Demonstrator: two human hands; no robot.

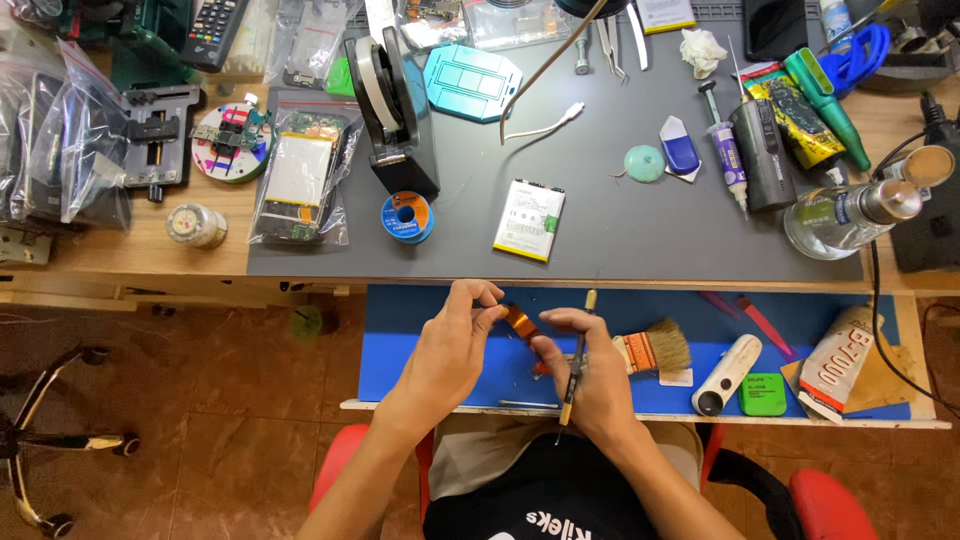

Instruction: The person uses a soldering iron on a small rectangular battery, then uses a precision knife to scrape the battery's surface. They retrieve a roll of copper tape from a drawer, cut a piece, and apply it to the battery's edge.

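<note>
Over the blue pull-out tray (420, 320), my left hand (452, 338) pinches a roll of amber tape (520, 321) between thumb and fingers. My right hand (585, 365) touches the same roll with its fingertips. It also grips a thin stick-like tool (578, 360) with a pale handle, which points up past the tray's far edge. Both hands are close together, in front of my torso.
A paint brush (655, 350), a white cylinder (727, 374), a green pad (763, 394) and a glue tube (835, 365) lie on the tray's right. On the grey mat (600, 210) rest a phone battery (529, 220), solder spool (407, 216), tape dispenser (390, 100) and bottle (850, 212).
</note>
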